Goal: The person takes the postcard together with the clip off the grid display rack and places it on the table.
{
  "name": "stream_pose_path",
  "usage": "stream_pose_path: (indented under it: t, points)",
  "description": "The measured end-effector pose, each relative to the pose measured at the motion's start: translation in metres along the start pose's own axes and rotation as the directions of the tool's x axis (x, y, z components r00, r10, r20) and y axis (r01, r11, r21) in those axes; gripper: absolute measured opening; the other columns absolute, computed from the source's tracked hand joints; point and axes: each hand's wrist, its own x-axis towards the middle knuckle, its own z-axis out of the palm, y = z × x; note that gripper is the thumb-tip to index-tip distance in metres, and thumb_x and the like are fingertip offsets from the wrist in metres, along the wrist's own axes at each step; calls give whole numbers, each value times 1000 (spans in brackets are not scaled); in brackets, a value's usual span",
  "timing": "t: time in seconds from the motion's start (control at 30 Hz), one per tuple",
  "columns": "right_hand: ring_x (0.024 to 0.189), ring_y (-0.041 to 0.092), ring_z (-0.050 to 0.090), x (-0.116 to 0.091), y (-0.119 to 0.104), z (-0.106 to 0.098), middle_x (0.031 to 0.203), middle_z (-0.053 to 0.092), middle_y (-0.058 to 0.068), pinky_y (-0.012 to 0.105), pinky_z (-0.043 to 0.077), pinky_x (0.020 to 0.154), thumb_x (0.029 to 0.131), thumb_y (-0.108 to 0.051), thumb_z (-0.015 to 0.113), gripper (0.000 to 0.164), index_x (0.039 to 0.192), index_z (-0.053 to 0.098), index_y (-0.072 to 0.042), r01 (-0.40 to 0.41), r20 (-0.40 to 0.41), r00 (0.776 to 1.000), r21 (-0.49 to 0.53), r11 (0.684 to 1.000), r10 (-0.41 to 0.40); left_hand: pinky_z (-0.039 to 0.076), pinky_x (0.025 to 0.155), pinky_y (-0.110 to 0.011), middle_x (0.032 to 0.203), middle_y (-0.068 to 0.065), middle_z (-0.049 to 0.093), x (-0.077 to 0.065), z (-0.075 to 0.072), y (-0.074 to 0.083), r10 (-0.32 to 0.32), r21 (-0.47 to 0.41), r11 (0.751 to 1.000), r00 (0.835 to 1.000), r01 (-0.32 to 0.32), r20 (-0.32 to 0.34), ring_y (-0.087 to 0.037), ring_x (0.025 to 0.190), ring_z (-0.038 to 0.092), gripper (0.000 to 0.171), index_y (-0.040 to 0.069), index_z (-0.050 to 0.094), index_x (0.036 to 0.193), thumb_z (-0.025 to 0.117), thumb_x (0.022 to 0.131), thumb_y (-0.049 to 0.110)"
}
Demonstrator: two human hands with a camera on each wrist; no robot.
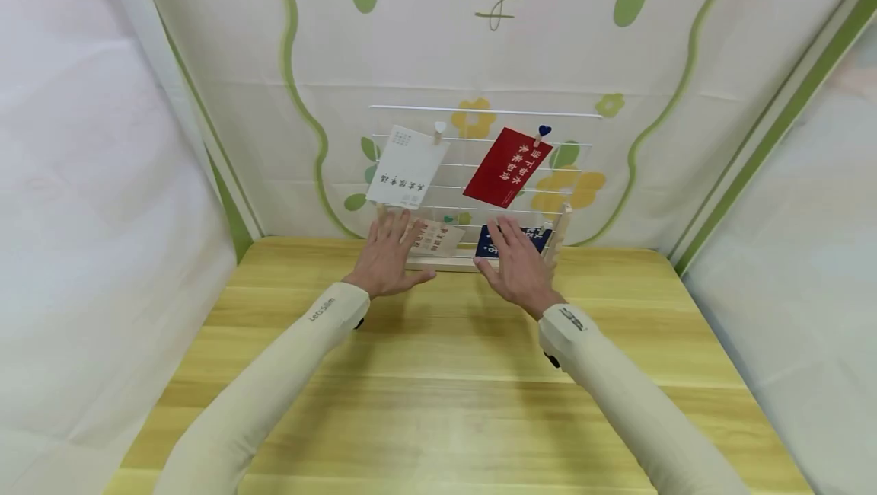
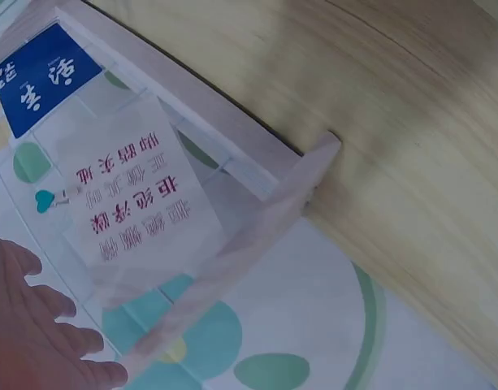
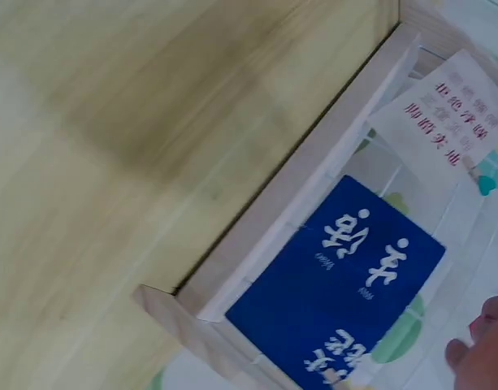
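A white wire grid rack with a wooden base stands at the back of the table. My left hand reaches to the rack's left side, fingers extended, thumb pointing inward. In the left wrist view its fingertips come close to the wooden side post. My right hand is at the right side, its spread fingers overlapping the blue card in the head view. A beige card hangs beside the left hand. Above are a tilted white card and a tilted red card.
Small heart clips hold the cards: a white one, a dark blue one and a teal one. Behind the rack hangs a flower-printed cloth, with pale cloth walls on both sides. The wood-grain table extends toward me.
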Motion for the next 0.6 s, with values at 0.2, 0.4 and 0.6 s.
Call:
stream_pose_path:
  t: [0.2,0.4,0.6]
  points:
    - [140,31,43,9,-14,-12,153,42,15,49,41,111,98,-40,58,65,149,38,-5,75,-131,989,56,996,-67,11,123,-56,165,-16,7,-4,-9,-9,-8,-35,999,1000,9,16,-36,153,4,100,12,14,158,42,88,78]
    - [121,33,61,21,-26,-25,134,61,18,47,53,97,94,-24,67,48,135,55,-2,191,-328,933,96,977,-151,10,124,-55,165,-16,11,-8,-15,-18,-14,-100,995,1000,16,23,-35,153,5,100,8,15,158,47,89,73]
    - [114,33,65,36,-38,-47,129,64,17,46,54,96,94,-19,66,43,133,57,-2,220,-382,912,146,965,-150,17,123,-53,162,-18,22,-10,-24,-25,-24,-122,992,999,28,31,-34,152,16,95,3,20,155,52,91,66]
